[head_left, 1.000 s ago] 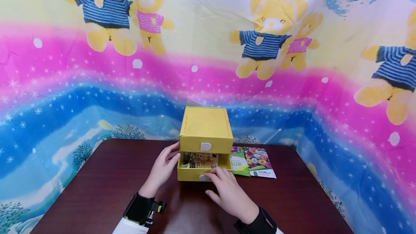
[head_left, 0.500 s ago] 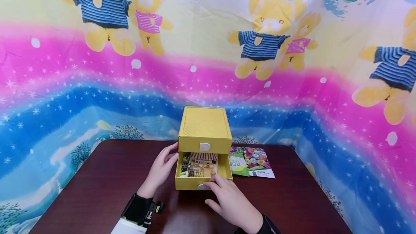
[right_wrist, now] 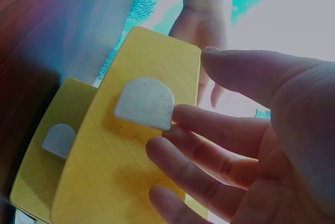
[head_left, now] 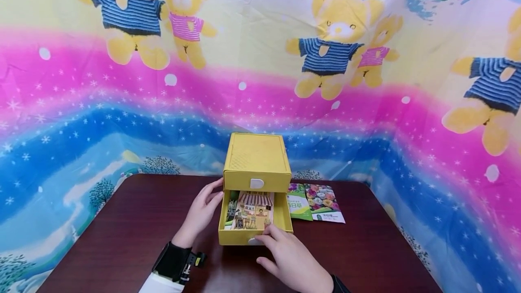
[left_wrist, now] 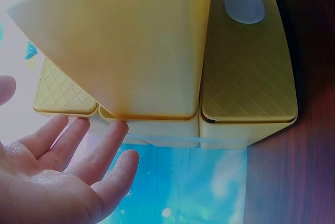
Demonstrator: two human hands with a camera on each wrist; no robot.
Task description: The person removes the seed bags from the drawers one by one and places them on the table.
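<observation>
A small yellow drawer unit [head_left: 258, 153] stands on the table, and its middle drawer [head_left: 234, 238] is pulled out. In that drawer lies a card with a striped-awning shop picture [head_left: 254, 209], a green-edged piece beside it. My right hand [head_left: 295, 261] is at the drawer's front. In the right wrist view its extended fingertips touch the white handle [right_wrist: 144, 101] and the drawer face, thumb near the rim. My left hand [head_left: 199, 216] has its fingertips at the unit's left side. The left wrist view shows the left fingers [left_wrist: 107, 148] spread and loosely straight there.
Two flower-picture packets [head_left: 323, 202] lie on the dark table [head_left: 163, 220] right of the unit. The closed bottom drawer [left_wrist: 251, 72] sits below the pulled one. A printed bear curtain [head_left: 260, 80] hangs close behind the table.
My right hand has drawn the middle drawer further out toward me, uncovering more of the picture card. My left hand has stayed at the unit's left side.
</observation>
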